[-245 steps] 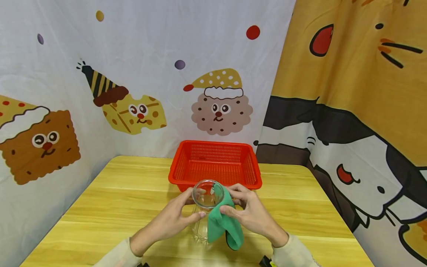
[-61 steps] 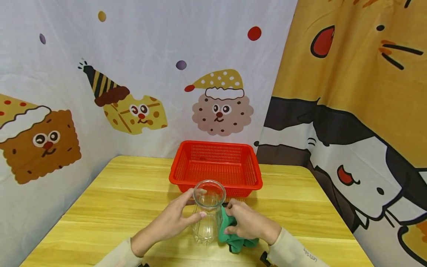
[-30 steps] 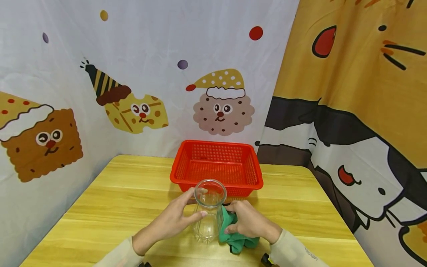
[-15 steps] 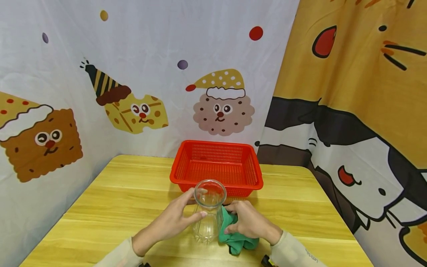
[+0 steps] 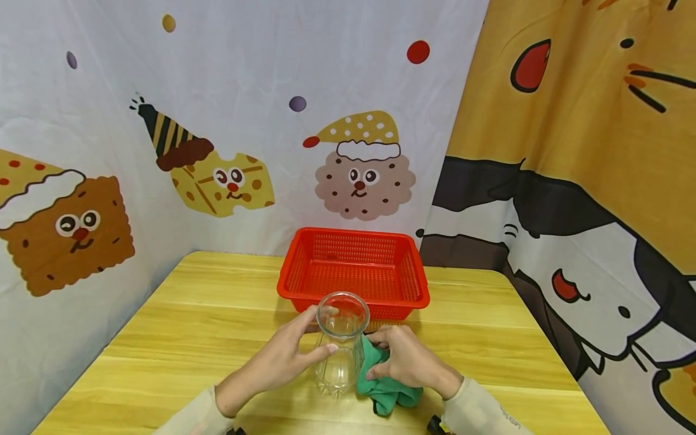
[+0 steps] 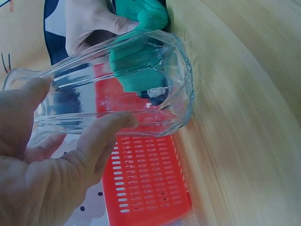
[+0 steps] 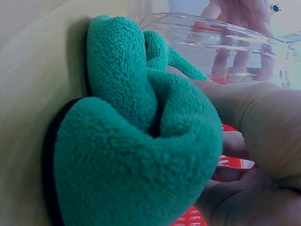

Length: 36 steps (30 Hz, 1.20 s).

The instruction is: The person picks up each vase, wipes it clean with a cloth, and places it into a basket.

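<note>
A clear glass vase (image 5: pixel 336 371) with a round rim stands upright on the table. My left hand (image 5: pixel 283 353) grips it from the left, thumb in front and fingers behind; the left wrist view shows that hand (image 6: pixel 61 155) around the vase (image 6: pixel 155 117). On the vase's right, my right hand (image 5: pixel 410 359) holds a bunched green cloth (image 5: pixel 388 394) low against the glass. Thick folds of the cloth (image 7: pixel 127 155), dark-edged, rest on the table in the right wrist view and hide some of the right fingers.
A red perforated plastic basket (image 5: pixel 353 275) sits just behind the vase, with nothing seen inside it. Beneath everything is a light wooden table (image 5: pixel 217 308). Printed cartoon curtains (image 5: pixel 234 78) hang behind and on the right.
About eight seconds ago the cloth hung over the vase's rim, in the right hand. It is now lower, bunched beside the vase. Over the last second the hands are almost still.
</note>
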Each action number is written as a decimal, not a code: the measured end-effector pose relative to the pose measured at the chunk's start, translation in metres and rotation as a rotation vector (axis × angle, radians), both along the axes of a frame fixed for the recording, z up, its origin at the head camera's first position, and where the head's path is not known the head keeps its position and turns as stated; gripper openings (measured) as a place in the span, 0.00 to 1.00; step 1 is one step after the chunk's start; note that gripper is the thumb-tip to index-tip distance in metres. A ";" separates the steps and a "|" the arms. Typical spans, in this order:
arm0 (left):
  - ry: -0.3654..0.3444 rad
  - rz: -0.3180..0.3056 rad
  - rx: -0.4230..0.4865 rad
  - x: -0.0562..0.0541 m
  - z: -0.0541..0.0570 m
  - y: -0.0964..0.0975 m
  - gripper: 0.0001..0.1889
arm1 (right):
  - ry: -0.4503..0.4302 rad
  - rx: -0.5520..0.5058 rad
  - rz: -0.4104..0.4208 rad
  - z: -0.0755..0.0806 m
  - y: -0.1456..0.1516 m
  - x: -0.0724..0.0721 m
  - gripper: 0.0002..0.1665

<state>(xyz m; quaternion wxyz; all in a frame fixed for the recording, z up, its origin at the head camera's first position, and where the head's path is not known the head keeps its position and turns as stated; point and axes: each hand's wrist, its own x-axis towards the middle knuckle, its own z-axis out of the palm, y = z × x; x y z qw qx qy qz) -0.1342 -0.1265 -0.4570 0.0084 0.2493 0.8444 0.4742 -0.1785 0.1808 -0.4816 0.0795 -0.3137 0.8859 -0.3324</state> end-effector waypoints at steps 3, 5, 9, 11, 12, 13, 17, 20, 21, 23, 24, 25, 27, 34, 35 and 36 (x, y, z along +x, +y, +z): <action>-0.003 0.000 0.002 0.000 0.000 0.000 0.33 | -0.014 -0.006 -0.009 0.000 0.000 0.000 0.41; -0.003 0.001 0.000 0.000 0.000 0.000 0.33 | -0.020 -0.016 -0.010 0.000 0.001 0.000 0.40; 0.000 0.003 -0.004 0.000 0.000 0.000 0.34 | -0.016 -0.036 -0.010 0.001 0.001 0.000 0.39; 0.001 0.004 -0.006 0.000 0.000 0.000 0.34 | -0.011 -0.037 -0.017 0.002 0.001 0.000 0.39; 0.002 0.004 -0.007 0.000 0.000 0.000 0.34 | -0.009 -0.039 -0.021 0.003 0.001 0.000 0.39; 0.001 0.004 -0.006 0.000 0.000 -0.001 0.34 | -0.008 -0.044 -0.023 0.004 0.001 0.000 0.39; 0.006 0.000 -0.003 0.001 0.000 -0.001 0.33 | -0.007 -0.071 -0.026 0.009 0.001 0.001 0.38; 0.009 0.003 -0.004 0.001 0.001 -0.001 0.33 | -0.001 -0.083 -0.023 0.012 0.001 0.001 0.38; 0.010 0.005 -0.007 0.002 0.001 -0.001 0.32 | 0.001 -0.087 -0.023 0.013 0.001 0.002 0.38; 0.013 0.007 -0.009 0.002 0.002 -0.001 0.32 | -0.002 -0.092 -0.023 0.015 0.001 0.002 0.37; 0.013 0.009 -0.010 0.001 0.002 -0.001 0.32 | -0.004 -0.094 -0.023 0.015 0.001 0.002 0.37; 0.014 0.009 -0.009 0.001 0.002 -0.001 0.32 | -0.007 -0.099 -0.023 0.016 0.000 0.003 0.36; 0.020 0.010 -0.013 0.001 0.001 -0.001 0.32 | -0.013 -0.105 -0.025 0.017 0.000 0.003 0.36; 0.026 0.012 -0.017 0.001 0.001 -0.001 0.33 | -0.042 -0.133 -0.027 0.020 0.000 0.003 0.35; 0.025 0.010 -0.014 0.001 0.001 -0.001 0.33 | -0.048 -0.140 -0.027 0.020 0.000 0.003 0.35; 0.025 0.007 -0.011 0.001 0.001 0.000 0.34 | -0.053 -0.146 -0.026 0.021 0.000 0.003 0.35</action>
